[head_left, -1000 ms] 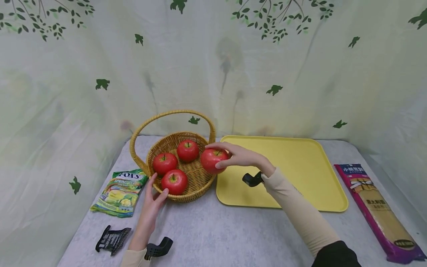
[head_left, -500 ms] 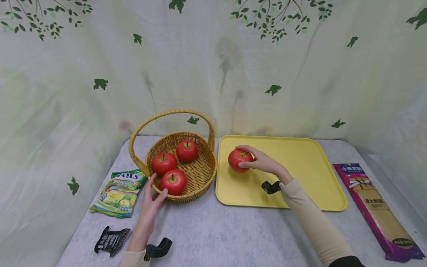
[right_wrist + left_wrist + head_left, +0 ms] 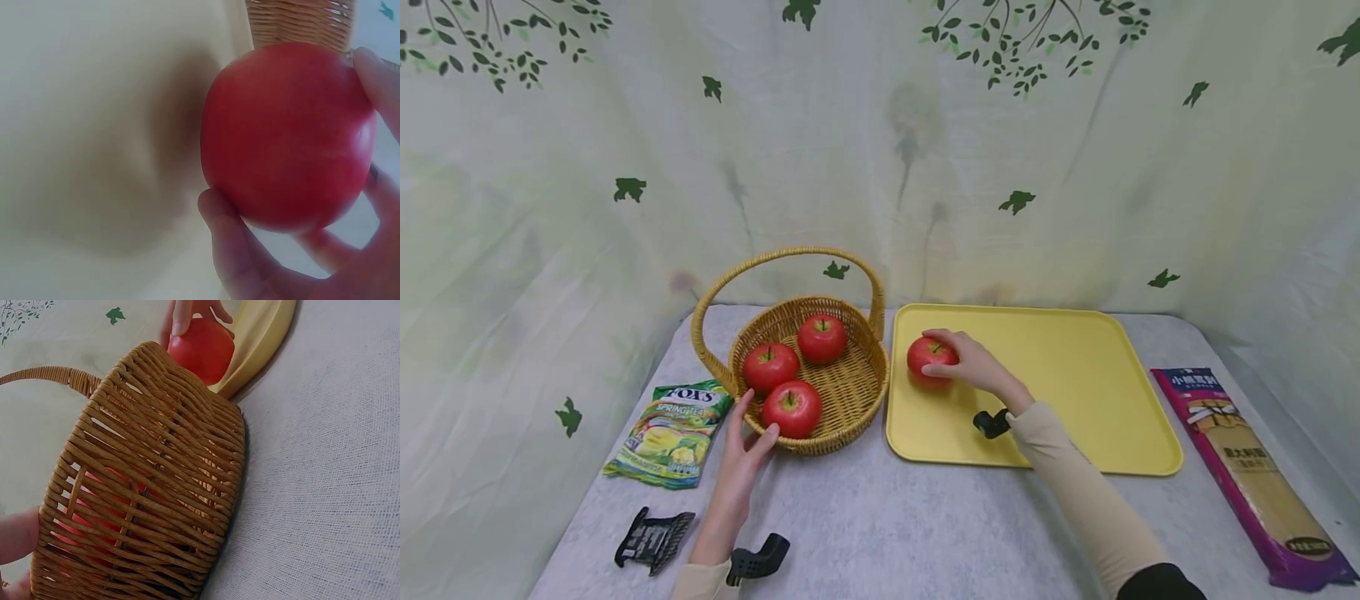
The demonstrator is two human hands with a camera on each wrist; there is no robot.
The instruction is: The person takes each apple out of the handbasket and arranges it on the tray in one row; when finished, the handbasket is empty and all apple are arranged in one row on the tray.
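My right hand (image 3: 973, 364) grips a red apple (image 3: 929, 360) between thumb and fingers, at the left part of the yellow tray (image 3: 1045, 392). In the right wrist view the held apple (image 3: 287, 137) throws a shadow on the tray; I cannot tell whether it touches it. My left hand (image 3: 741, 462) holds the near-left rim of the wicker basket (image 3: 842, 392), thumb inside the rim. Three red apples lie in it: a back apple (image 3: 822, 339), a left apple (image 3: 771, 367) and a front apple (image 3: 792, 409). The left wrist view shows the basket's woven side (image 3: 144, 481).
Left of the basket lies a green candy bag (image 3: 672, 433), with a small black packet (image 3: 653, 540) nearer the front. A long pasta pack (image 3: 1247, 467) lies right of the tray. The basket's tall handle (image 3: 790, 252) arches above it. A printed curtain (image 3: 880, 150) hangs behind the table.
My right hand has carried the apple from the basket's right rim rightward over the tray, then shifted slightly back left. My left hand has stayed on the basket.
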